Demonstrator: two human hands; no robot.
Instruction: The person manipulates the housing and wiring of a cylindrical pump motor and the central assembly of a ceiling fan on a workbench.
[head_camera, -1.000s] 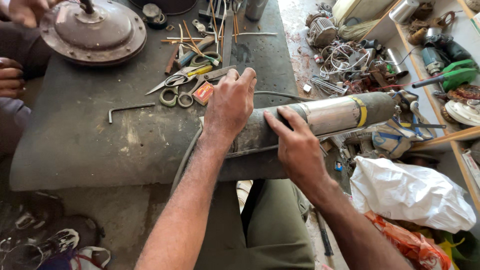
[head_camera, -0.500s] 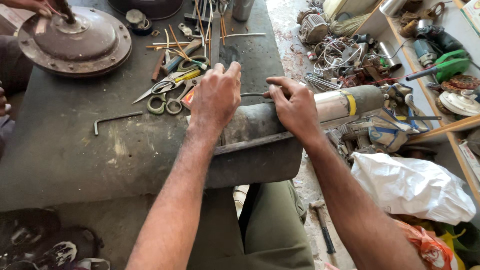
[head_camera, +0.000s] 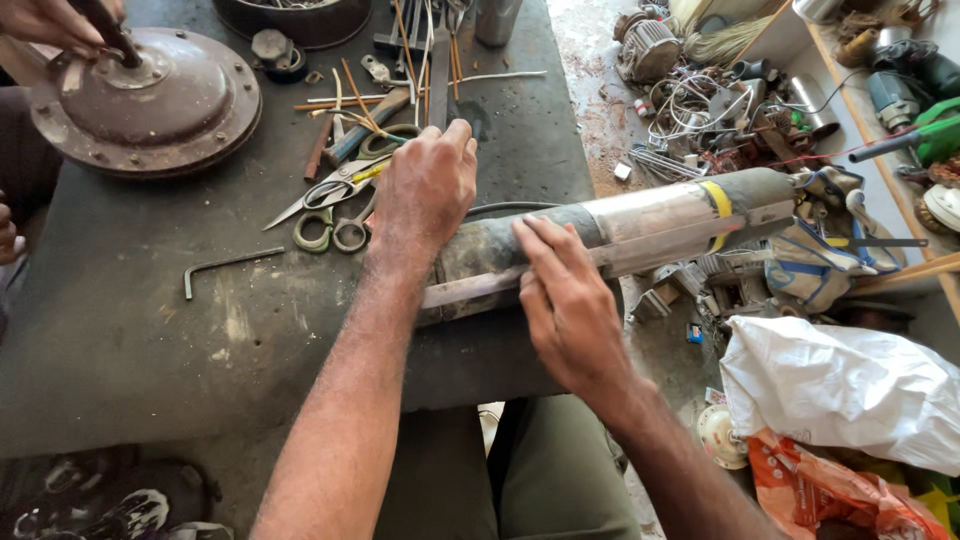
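A long metal cylinder (head_camera: 660, 215) with a yellow band lies across the right edge of the dark workbench (head_camera: 150, 330), its right end overhanging the floor. A flat metal strip (head_camera: 470, 290) runs along its near side. My left hand (head_camera: 425, 195) is clamped palm-down over the cylinder's dark left end. My right hand (head_camera: 570, 300) lies on the cylinder just right of it, fingers stretched flat along the strip and not wrapped around anything.
Metal snips (head_camera: 330, 195), a hex key (head_camera: 225, 265) and loose rods lie on the bench. Another person's hand (head_camera: 60, 20) works on a round rusty cover (head_camera: 150, 100) at far left. A white bag (head_camera: 850, 385), tools and wire clutter the floor at right.
My right hand has come off its grip over the top of the cylinder and now lies flat along its near side. My left hand stays on the left end.
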